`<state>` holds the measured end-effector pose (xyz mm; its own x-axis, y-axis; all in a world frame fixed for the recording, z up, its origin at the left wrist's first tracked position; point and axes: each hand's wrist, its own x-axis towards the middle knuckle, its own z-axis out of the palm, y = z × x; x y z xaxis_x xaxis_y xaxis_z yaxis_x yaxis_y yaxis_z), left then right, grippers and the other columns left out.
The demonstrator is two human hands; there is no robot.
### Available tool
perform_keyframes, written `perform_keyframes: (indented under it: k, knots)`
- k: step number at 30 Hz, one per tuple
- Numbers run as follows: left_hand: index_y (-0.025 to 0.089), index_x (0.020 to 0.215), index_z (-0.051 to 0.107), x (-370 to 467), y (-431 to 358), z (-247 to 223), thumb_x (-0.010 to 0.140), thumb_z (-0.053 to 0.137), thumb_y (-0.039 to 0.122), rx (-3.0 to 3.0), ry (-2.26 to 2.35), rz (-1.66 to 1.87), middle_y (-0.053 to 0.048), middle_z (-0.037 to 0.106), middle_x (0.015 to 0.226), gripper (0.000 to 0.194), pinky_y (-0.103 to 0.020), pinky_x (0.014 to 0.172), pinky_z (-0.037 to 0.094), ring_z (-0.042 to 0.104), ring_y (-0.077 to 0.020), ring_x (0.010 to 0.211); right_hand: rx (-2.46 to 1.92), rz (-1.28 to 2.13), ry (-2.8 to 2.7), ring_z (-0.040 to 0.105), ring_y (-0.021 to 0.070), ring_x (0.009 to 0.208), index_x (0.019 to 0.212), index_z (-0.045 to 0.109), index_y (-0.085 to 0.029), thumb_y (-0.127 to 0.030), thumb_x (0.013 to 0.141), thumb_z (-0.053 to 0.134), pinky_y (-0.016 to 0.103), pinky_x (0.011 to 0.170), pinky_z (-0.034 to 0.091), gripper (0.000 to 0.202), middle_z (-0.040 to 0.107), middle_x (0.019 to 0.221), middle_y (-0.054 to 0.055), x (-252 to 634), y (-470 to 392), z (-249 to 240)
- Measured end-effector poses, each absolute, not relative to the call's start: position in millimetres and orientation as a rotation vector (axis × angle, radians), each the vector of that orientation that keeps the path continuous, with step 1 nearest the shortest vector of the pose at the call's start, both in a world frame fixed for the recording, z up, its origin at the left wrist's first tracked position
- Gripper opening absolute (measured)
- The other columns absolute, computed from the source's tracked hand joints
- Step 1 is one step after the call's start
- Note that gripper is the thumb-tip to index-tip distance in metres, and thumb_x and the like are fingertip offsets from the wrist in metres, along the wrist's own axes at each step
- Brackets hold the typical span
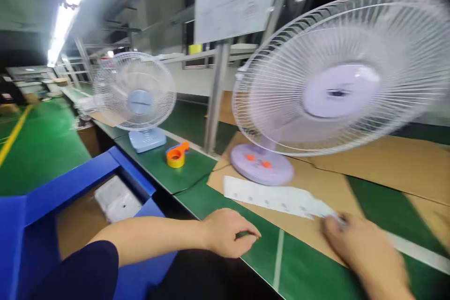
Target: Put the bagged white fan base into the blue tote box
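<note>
In the head view, your right hand (365,248) pinches one end of the white strip (272,198). The strip lies on the brown cardboard (333,187), just in front of the purple fan's (262,166) round foot. Your left hand (228,233) is over the edge of the green table (302,274), thumb and fingertips together, with nothing seen in it.
</note>
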<state>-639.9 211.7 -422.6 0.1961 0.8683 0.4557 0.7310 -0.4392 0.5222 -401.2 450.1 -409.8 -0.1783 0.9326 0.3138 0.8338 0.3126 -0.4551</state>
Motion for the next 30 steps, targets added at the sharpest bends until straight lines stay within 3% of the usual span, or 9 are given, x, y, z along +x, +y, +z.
perform_keyframes:
  k: [1, 5, 10, 13, 16, 19, 22, 26, 30]
  knots:
    - [0.019, 0.113, 0.077, -621.8, 230.6, -419.0, 0.096, 0.067, 0.031, 2.287, 1.49, 1.15, -0.008, 0.082, 0.106, 0.022, -0.041, 0.102, 0.061, 0.078, -0.0264, 0.103, -1.625, 0.185, -2.162, 0.071, 0.0381, 0.089, 0.074, 0.079, -0.024, -0.021, 0.1, 0.061, 0.054, 0.075, 0.048, 0.032, 0.07, 0.09, 0.03, -386.7, 448.2, -406.4]
    - [0.017, 0.122, 0.07, -555.6, 303.7, -408.9, 0.093, 0.067, 0.031, 2.329, 1.238, 1.332, -0.015, 0.077, 0.109, 0.032, -0.05, 0.106, 0.059, 0.072, -0.0315, 0.11, -1.641, 0.065, -2.255, 0.067, 0.0373, 0.105, 0.102, 0.08, -0.009, -0.021, 0.104, 0.054, 0.046, 0.093, 0.048, 0.029, 0.072, 0.107, 0.029, -375.8, 450.8, -404.1]
    - [0.017, 0.125, 0.063, -507.2, 374.4, -417.5, 0.093, 0.062, 0.027, 2.399, 0.998, 1.295, -0.019, 0.072, 0.122, 0.034, -0.058, 0.111, 0.055, 0.066, -0.0349, 0.12, -1.693, 0.113, -2.267, 0.062, 0.032, 0.116, 0.124, 0.075, -0.006, -0.018, 0.107, 0.06, 0.037, 0.1, 0.044, 0.026, 0.07, 0.119, 0.024, -371.6, 460.7, -399.6]
    - [0.017, 0.131, 0.059, -496.4, 387.6, -428.2, 0.097, 0.057, 0.024, 2.424, 1.007, 1.177, -0.021, 0.066, 0.133, 0.036, -0.059, 0.117, 0.051, 0.062, -0.0352, 0.128, -1.728, 0.17, -2.269, 0.06, 0.027, 0.116, 0.126, 0.074, -0.008, -0.025, 0.111, 0.061, 0.033, 0.098, 0.042, 0.026, 0.069, 0.121, 0.019, -360.8, 455.3, -393.8]
    - [0.021, 0.143, 0.053, -499.9, 397.8, -439.5, 0.101, 0.059, 0.028, 2.445, 1.044, 1.187, -0.019, 0.061, 0.142, 0.043, -0.062, 0.12, 0.049, 0.058, -0.036, 0.136, -1.761, 0.192, -2.266, 0.055, 0.0265, 0.119, 0.128, 0.072, -0.014, -0.044, 0.111, 0.067, 0.033, 0.1, 0.042, 0.036, 0.066, 0.127, 0.014, -355.3, 459.5, -396.7]
    - [0.025, 0.144, 0.053, -507.6, 413.7, -450.0, 0.101, 0.064, 0.034, 2.459, 0.992, 1.197, -0.016, 0.06, 0.139, 0.045, -0.065, 0.118, 0.051, 0.059, -0.0381, 0.133, -1.796, 0.185, -2.252, 0.052, 0.0255, 0.122, 0.132, 0.07, -0.022, -0.053, 0.111, 0.064, 0.034, 0.102, 0.042, 0.037, 0.062, 0.134, 0.008, -353.7, 473.6, -409.0]
    - [0.028, 0.147, 0.054, -511.0, 419.4, -455.4, 0.1, 0.066, 0.044, 2.413, 0.999, 1.228, -0.014, 0.06, 0.138, 0.051, -0.069, 0.119, 0.05, 0.06, -0.0404, 0.133, -1.761, 0.205, -2.206, 0.051, 0.029, 0.118, 0.129, 0.071, -0.023, -0.054, 0.109, 0.066, 0.039, 0.101, 0.044, 0.037, 0.061, 0.131, 0.009, -354.7, 482.3, -421.2]
    - [0.048, 0.155, 0.052, -507.8, 413.2, -454.3, 0.097, 0.065, 0.06, 2.311, 1.043, 1.22, -0.007, 0.059, 0.137, 0.061, -0.078, 0.119, 0.047, 0.059, -0.0442, 0.133, -1.711, 0.218, -2.221, 0.052, 0.029, 0.121, 0.135, 0.069, -0.025, -0.054, 0.109, 0.067, 0.041, 0.105, 0.045, 0.039, 0.061, 0.132, 0.007, -355.5, 486.6, -429.9]
    - [0.069, 0.154, 0.047, -502.9, 409.4, -452.6, 0.09, 0.066, 0.068, 2.183, 1.079, 1.257, 0.008, 0.06, 0.142, 0.067, -0.082, 0.123, 0.041, 0.056, -0.0459, 0.134, -1.702, 0.164, -2.287, 0.054, 0.026, 0.123, 0.141, 0.065, -0.028, -0.056, 0.112, 0.059, 0.039, 0.104, 0.044, 0.04, 0.065, 0.134, 0.001, -354.2, 489.5, -432.8]
